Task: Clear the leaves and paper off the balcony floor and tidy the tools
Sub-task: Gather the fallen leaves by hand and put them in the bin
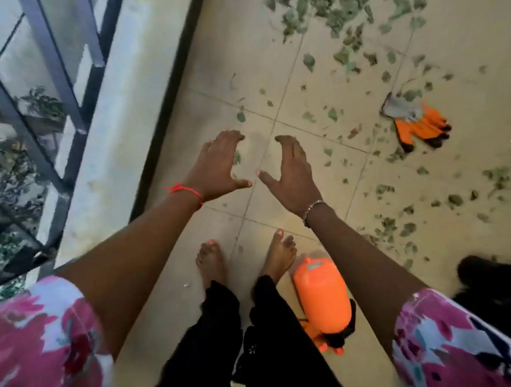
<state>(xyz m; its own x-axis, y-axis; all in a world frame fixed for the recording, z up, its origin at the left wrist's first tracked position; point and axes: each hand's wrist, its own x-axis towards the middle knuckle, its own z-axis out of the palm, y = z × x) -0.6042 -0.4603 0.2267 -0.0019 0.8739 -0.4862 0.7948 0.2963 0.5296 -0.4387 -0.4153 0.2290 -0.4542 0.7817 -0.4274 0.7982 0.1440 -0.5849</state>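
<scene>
Leaves (338, 5), crumpled and green, litter smooth tiles (314, 70) beside rubbery orange gloves (420, 125).

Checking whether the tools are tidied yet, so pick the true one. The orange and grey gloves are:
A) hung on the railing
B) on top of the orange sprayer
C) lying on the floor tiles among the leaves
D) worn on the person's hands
C: the gloves lie flat on the floor tiles with leaves scattered around them, while the left hand and right hand are bare and hold nothing.
</scene>
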